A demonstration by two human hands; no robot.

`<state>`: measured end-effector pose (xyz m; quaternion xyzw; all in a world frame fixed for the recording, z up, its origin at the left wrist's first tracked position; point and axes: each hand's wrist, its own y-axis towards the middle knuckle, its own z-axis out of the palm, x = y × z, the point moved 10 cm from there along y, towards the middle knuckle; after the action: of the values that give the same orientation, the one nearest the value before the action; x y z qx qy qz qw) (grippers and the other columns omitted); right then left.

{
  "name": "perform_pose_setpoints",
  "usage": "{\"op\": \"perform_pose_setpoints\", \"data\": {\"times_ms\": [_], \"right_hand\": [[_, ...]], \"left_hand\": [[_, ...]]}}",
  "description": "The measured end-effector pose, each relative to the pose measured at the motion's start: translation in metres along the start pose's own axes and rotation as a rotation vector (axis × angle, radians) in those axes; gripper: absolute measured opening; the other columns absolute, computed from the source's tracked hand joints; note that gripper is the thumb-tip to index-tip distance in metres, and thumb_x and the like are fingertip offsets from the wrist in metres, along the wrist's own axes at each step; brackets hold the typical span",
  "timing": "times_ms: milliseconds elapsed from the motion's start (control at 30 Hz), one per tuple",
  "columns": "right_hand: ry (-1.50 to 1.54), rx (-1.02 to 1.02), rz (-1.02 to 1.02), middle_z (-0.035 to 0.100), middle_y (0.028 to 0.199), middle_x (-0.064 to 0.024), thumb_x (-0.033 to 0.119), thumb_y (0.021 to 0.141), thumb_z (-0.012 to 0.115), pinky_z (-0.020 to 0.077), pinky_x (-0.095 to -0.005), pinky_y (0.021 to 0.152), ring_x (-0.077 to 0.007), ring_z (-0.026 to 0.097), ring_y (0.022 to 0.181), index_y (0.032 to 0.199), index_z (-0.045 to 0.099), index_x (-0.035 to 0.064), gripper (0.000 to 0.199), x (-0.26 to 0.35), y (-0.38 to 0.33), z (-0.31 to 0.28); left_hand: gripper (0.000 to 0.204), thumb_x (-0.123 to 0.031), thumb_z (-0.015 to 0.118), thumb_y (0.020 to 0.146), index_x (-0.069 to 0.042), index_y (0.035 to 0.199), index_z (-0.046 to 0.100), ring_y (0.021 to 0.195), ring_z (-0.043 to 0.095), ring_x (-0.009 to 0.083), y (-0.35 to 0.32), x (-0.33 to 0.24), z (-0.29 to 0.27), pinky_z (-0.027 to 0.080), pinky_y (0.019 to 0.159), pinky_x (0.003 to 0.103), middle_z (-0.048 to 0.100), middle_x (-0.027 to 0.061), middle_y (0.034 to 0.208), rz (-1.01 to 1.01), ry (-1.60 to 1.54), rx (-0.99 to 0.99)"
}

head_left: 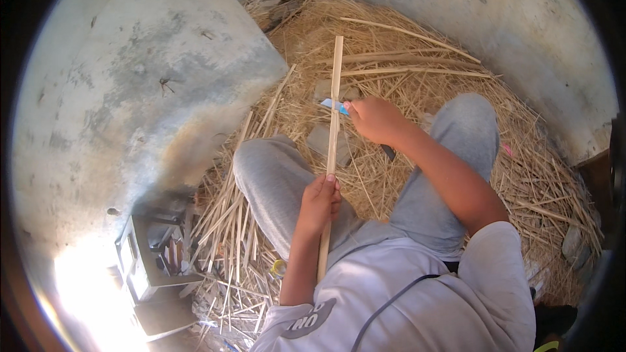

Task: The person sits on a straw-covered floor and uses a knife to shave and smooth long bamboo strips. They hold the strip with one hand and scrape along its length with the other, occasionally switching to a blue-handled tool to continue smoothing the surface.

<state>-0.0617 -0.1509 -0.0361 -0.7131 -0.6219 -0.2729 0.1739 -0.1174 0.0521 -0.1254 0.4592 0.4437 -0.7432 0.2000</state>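
Observation:
A long pale strip of split wood or bamboo (337,65) stretches away from my lap, its far end raised over the straw-like litter. My left hand (319,201) is closed around its lower part, and the near end rests against my shirt. Farther up, my right hand (377,119) is closed on a knife, with the bluish shiny blade (344,109) lying across the strip and touching it. A dark handle end (388,151) shows below that hand; the rest of the handle is hidden by the fingers.
Shavings and thin splints (417,39) cover the floor, with longer strips (417,72) at the far side. Stained walls (176,58) close in on the left and back. A grey box-like holder (163,274) stands at lower left. Stones (575,248) lie at far right.

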Motion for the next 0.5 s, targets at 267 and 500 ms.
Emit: {"op": "perform_pose_setpoints", "data": {"times_ms": [267, 500], "right_hand": [[0.207, 0.255, 0.117, 0.059, 0.065, -0.0196, 0.037, 0.106, 0.039, 0.0468, -0.0491, 0.061, -0.0361, 0.06, 0.059, 0.078, 0.063, -0.0028, 0.054, -0.025, -0.007, 0.03], [0.133, -0.011, 0.093, 0.056, 0.061, -0.0153, 0.037, 0.107, 0.038, 0.0463, -0.0466, 0.061, -0.0323, 0.059, 0.058, 0.084, 0.06, 0.001, 0.048, -0.011, -0.009, -0.002]], "left_hand": [[0.027, -0.033, 0.047, 0.107, -0.012, 0.09, 0.049, 0.046, 0.029, 0.0041, 0.004, 0.002, -0.001, 0.025, 0.039, 0.022, 0.037, -0.0055, 0.062, -0.001, -0.035, -0.01], [0.027, -0.033, 0.047, 0.106, -0.011, 0.09, 0.049, 0.046, 0.029, 0.0044, 0.002, -0.005, -0.002, 0.024, 0.039, 0.022, 0.036, -0.0054, 0.061, 0.047, -0.057, 0.029]]}}
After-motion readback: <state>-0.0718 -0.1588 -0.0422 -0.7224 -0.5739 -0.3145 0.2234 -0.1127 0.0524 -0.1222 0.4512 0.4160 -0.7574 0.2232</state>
